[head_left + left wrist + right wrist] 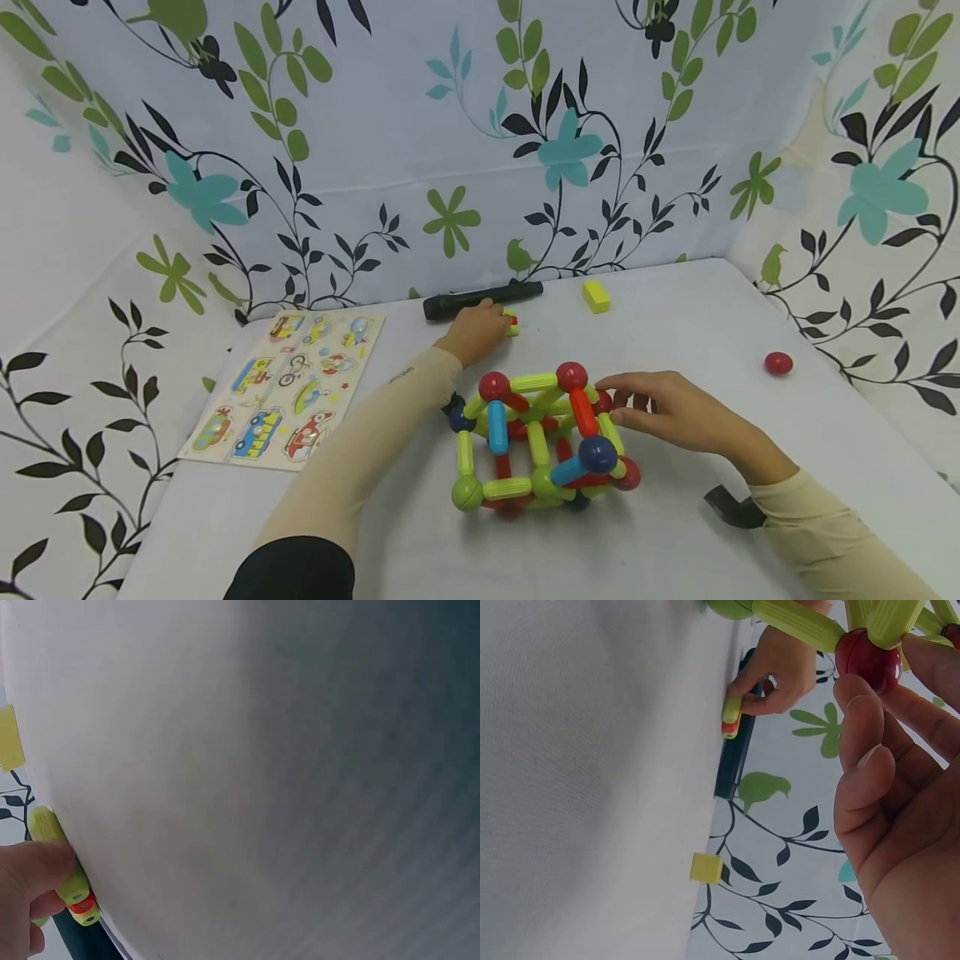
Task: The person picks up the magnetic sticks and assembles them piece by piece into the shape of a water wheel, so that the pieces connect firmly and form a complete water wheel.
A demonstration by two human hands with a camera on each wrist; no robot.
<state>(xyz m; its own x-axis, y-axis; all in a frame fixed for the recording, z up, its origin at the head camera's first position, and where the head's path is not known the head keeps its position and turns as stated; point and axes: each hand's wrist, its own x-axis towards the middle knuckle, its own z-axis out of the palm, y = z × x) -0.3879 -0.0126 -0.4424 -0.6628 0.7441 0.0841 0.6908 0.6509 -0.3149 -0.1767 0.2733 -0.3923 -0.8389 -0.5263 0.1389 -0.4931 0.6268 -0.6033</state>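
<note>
A frame of yellow-green, red and blue magnetic rods with coloured balls, the magnetic building structure (540,483), stands on the white table. My right hand (671,408) reaches its right side, thumb and fingers around a red ball (866,664) at a corner. Farther back, my left hand (480,329) pinches a yellow-green magnetic rod (45,823) between thumb and fingers. Beside that rod a red-and-green rod end (84,906) shows; the fingers hide the rest. Close behind the left hand lies a black tube (525,291), looking like a flashlight.
A wooden puzzle board (318,392) with vehicle pictures lies at the left. At the back is a yellow block (596,296). A loose red ball (778,363) rests at the far right, and a black curved piece (731,508) lies by the right wrist. Patterned cloth (375,167) surrounds the table.
</note>
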